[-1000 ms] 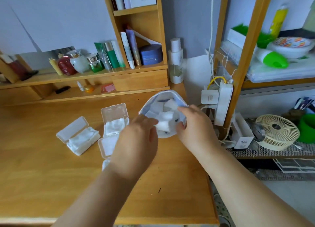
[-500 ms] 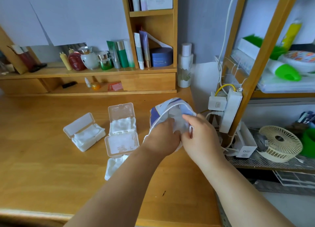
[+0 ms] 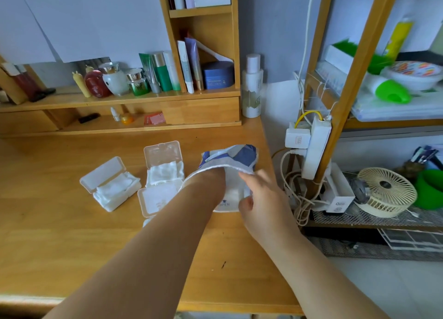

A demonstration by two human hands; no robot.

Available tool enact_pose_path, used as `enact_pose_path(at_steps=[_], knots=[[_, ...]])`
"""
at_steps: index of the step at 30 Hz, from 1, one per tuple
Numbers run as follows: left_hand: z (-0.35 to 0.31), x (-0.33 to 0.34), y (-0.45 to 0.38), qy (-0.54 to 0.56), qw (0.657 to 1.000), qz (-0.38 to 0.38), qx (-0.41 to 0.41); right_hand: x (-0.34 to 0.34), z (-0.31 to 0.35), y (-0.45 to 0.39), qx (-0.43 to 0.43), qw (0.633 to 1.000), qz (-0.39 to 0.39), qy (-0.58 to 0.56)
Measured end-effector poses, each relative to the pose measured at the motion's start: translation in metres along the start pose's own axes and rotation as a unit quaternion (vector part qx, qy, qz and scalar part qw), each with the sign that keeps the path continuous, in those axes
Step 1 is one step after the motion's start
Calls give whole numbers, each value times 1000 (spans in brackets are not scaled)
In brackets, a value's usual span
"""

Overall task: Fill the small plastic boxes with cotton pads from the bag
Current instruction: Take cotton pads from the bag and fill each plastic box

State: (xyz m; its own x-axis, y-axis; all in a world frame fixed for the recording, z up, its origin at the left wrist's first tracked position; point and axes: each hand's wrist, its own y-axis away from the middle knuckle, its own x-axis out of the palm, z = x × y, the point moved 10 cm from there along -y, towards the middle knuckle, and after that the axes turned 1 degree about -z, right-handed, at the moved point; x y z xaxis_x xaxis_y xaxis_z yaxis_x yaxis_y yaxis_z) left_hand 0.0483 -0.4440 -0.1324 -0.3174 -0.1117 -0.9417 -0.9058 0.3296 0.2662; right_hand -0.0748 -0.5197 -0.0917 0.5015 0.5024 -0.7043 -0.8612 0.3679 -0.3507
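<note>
Left hand is buried past the wrist inside the bag [image 3: 236,157], so its grip can't be told; prob. reaching for cotton pads, none visible in its fingers. Right hand [image 3: 260,199] pinches the bag's edge at approx. 3 o'clock of the opening, fingers curled on the plastic, holding the mouth wide. Bag lies on the worktop [image 3: 60,234] at approx. 1 o'clock from the person, just beside the boxes. Progress: the far-left box [image 3: 112,187], at 11 o'clock, stands open w/ white pads heaped inside, looks full. The middle box [image 3: 165,169], touching the bag's left side at 12 o'clock, also open w/ pads in it, level w/ the rim or near it. A third box [image 3: 155,199] sits just below that one, partly hidden by the left forearm; its lid is up, and a bit of white shows under it, but how full it is can't be told. So two boxes seem done or nearly so, third prob. in hand; left to do: top up, then close lids, all three of which are open.
</note>
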Motion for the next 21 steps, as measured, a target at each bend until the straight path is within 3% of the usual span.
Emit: enact_pose_path(at_steps=[3, 6, 9, 11, 13, 15, 18, 20, 21], knots=[[-5, -1, -10, -12, 999, 34, -18, 2, 0, -1, -5, 998, 17, 63], [-15, -2, -3, 8, 999, 31, 25, 6, 6, -2, -31, 988, 29, 147], [-8, 1, 1, 25, 999, -13, 27, 15, 4, -5, -27, 982, 52, 179], [-5, 3, 4, 55, 998, 20, 1, 24, -7, -9, -4, 979, 65, 191], [-20, 0, 10, 40, 998, 36, 26, 29, -14, -12, 10, 978, 60, 201], [-36, -15, 30, -24, 994, -34, 98, 31, -16, -17, 16, 979, 51, 197], [-49, -28, 77, -152, 938, -194, 244, 31, -19, -21, 37, 981, 48, 183], [-31, -32, 98, -71, 928, -256, 261, 33, -25, -23, 42, 977, 66, 197], [-17, -38, 103, 53, 933, -262, 241, 32, -30, -23, 46, 977, 68, 199]])
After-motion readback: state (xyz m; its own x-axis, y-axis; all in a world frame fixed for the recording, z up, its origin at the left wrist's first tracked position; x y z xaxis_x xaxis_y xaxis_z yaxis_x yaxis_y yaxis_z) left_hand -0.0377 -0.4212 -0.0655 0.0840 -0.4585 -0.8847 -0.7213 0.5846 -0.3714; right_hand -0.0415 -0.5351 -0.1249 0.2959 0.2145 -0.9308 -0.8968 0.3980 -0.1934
